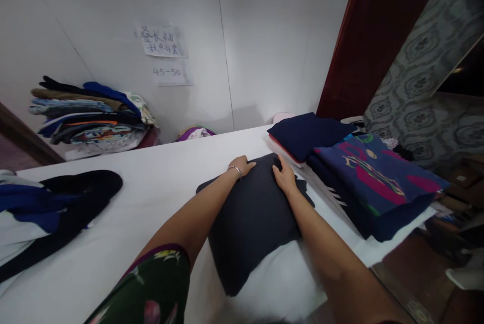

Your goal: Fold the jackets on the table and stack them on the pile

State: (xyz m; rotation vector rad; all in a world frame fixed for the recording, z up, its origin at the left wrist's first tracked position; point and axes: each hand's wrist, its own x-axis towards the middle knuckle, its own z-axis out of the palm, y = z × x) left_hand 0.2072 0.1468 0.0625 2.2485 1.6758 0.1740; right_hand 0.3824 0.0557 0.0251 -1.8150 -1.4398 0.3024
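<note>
Judging remotely, I take this as folding: left hand (242, 165) and right hand (285, 176) lie apart at the far edge of the dark garment (257, 208) on the white table (151, 198), grip unclear, the next move probably needing squared edges.

Pale grey panelled wall (272, 36); two handwritten white paper notes (164, 42) on it, one above the other. Dark red upright post (378, 26), grey medallion-patterned wallpaper (419, 82) beyond. Left: uneven stack of multicoloured folded garments (94, 119); nearer, loose black, blue and white cloth (71, 205).
</note>
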